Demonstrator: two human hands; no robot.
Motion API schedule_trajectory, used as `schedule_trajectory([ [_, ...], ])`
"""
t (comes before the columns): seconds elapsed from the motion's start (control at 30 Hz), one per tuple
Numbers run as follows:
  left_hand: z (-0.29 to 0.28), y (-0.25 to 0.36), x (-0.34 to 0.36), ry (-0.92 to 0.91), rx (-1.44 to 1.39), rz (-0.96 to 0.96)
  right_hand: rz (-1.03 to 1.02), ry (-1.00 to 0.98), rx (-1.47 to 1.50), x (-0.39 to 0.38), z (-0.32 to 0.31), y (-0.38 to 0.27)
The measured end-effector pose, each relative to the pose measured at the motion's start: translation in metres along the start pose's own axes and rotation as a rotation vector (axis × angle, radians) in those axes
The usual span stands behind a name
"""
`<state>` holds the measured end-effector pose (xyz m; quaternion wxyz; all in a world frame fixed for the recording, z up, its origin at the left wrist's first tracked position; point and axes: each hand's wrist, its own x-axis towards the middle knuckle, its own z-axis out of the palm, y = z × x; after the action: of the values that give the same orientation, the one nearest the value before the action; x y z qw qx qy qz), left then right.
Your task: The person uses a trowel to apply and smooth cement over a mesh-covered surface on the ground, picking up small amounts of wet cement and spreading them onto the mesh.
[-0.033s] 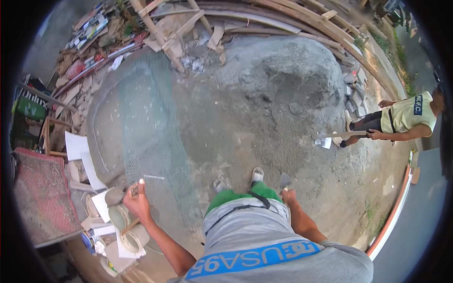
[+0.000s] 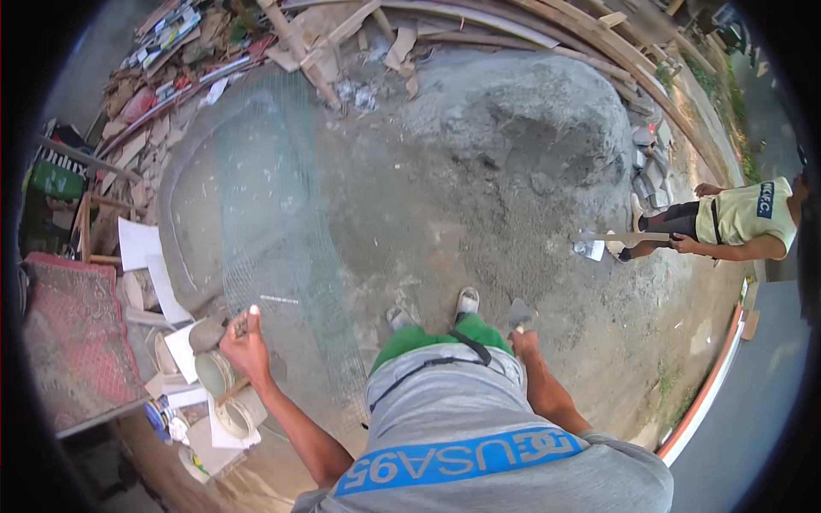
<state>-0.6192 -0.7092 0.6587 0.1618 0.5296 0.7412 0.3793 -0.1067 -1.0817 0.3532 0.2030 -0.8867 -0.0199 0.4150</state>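
Note:
My left hand (image 2: 245, 346) is closed with the thumb up, held out over the left side. Its fingers curl round something small and dark that I cannot make out. Beside it is a grey rounded lump (image 2: 205, 335), close to a pale bucket (image 2: 215, 374). My right hand (image 2: 525, 344) grips a trowel (image 2: 520, 313), its grey blade pointing forward and away from me, just right of my shoes. A strip of green mesh (image 2: 272, 184) lies on the grey ground between my left hand and the far rubble.
A big grey heap (image 2: 547, 111) of sand or cement stands ahead. At the right, a person (image 2: 744, 221) holds a long-handled shovel (image 2: 629, 238). Timber poles (image 2: 581, 47) lie behind the heap. White boards (image 2: 138, 244), a second bucket (image 2: 235, 416) and a red rug (image 2: 77, 342) are at the left.
The whole scene sits slightly higher in the picture. Both hands keep nearly the same pose, the right one still holding the trowel.

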Motion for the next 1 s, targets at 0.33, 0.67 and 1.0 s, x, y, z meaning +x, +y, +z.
schedule_trajectory([
  [0.33, -0.078, 0.022, 0.039, -0.020, -0.068, -0.046, -0.094, -0.211, 0.153, -0.024, 0.083, -0.116],
  [0.67, -0.133, 0.014, 0.077, 0.060, 0.043, -0.014, -0.151, -0.401, 0.204, -0.094, 0.205, -0.212],
  [1.0, -0.083, -0.021, 0.091, -0.095, -0.078, -0.089, -0.079, -0.255, 0.299, -0.071, 0.177, -0.191],
])
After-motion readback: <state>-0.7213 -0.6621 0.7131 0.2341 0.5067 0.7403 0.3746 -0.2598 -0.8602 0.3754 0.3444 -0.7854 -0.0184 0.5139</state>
